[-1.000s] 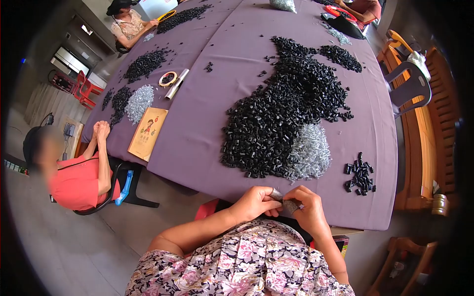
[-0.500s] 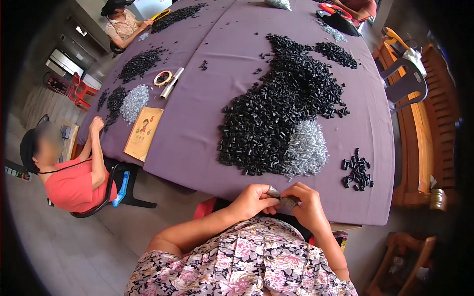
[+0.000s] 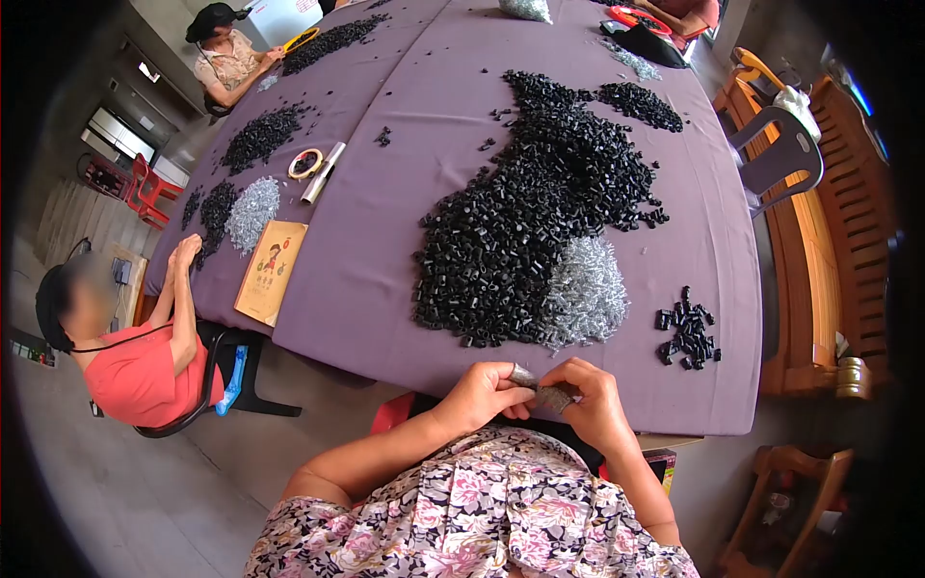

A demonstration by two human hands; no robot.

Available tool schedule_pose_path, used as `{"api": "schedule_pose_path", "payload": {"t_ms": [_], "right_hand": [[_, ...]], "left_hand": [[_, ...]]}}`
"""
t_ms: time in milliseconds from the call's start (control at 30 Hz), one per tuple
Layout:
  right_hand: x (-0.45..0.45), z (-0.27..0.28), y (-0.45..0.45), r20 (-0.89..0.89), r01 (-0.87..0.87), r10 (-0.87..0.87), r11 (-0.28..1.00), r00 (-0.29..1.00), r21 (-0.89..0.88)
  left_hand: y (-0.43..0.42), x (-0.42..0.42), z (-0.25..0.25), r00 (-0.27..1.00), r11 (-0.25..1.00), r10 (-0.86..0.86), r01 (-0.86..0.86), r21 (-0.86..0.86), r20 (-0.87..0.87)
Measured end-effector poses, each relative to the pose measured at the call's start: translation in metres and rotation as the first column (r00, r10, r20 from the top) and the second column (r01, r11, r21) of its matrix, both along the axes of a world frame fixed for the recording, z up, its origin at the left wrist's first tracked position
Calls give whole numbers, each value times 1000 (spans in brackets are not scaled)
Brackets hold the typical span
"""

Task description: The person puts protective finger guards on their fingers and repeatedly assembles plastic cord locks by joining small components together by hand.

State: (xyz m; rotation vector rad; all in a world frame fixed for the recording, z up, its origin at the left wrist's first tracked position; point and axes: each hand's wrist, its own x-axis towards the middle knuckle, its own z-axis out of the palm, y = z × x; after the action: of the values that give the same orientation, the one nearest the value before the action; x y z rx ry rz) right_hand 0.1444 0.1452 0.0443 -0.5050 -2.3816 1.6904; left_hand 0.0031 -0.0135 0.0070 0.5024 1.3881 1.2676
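Note:
At the near edge of the table, my left hand [image 3: 477,397] and my right hand [image 3: 593,403] meet in front of my body. The fingers of both are closed in a pinch, tips close together. Greyish wraps cover some fingertips. Whatever lies between the fingers is too small or hidden to make out. Just beyond them a heap of small clear pieces [image 3: 588,299] borders a large heap of small black plastic parts [image 3: 491,250]. Right of these, a smaller group of black parts [image 3: 688,332] lies apart on the purple cloth [image 3: 366,250].
At left, a person in a red shirt [image 3: 154,371] sits near a yellow booklet [image 3: 271,275], a tape roll [image 3: 305,164] and a silvery roll [image 3: 324,173]. Another person [image 3: 231,63] works at the far left. A grey chair [image 3: 785,159] and wooden bench [image 3: 819,260] flank the right side.
The view has shifted slightly, so the table contents sit a little further left. My hands stay together, and the right fingers have turned slightly, showing more of the grey wrap.

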Motion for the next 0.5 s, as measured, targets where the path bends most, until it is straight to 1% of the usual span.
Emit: {"api": "schedule_pose_path", "payload": {"t_ms": [33, 133, 233, 333, 433, 500], "right_hand": [[1, -1, 0, 1, 10, -10, 1000, 1000, -17], [1, 2, 0, 19, -16, 15, 997, 1000, 77], [2, -2, -2, 30, -9, 7, 995, 1000, 97], [1, 3, -6, -21, -30, 35, 979, 999, 202], [-1, 3, -5, -25, -51, 58, 974, 998, 220], [-2, 4, -2, 1, -54, 55, 987, 998, 152]], "left_hand": [[0, 0, -1, 1000, 1000, -10, 9, -9, -7], [0, 0, -1, 999, 999, -28, 27, -29, -20], [0, 1, -1, 999, 999, -30, 30, -28, -25], [0, 3, -6, 1000, 1000, -19, 19, -20, -12], [-1, 4, -6, 1000, 1000, -17, 17, -26, -24], [-1, 3, -6, 999, 1000, -15, 15, -24, -33]]}}
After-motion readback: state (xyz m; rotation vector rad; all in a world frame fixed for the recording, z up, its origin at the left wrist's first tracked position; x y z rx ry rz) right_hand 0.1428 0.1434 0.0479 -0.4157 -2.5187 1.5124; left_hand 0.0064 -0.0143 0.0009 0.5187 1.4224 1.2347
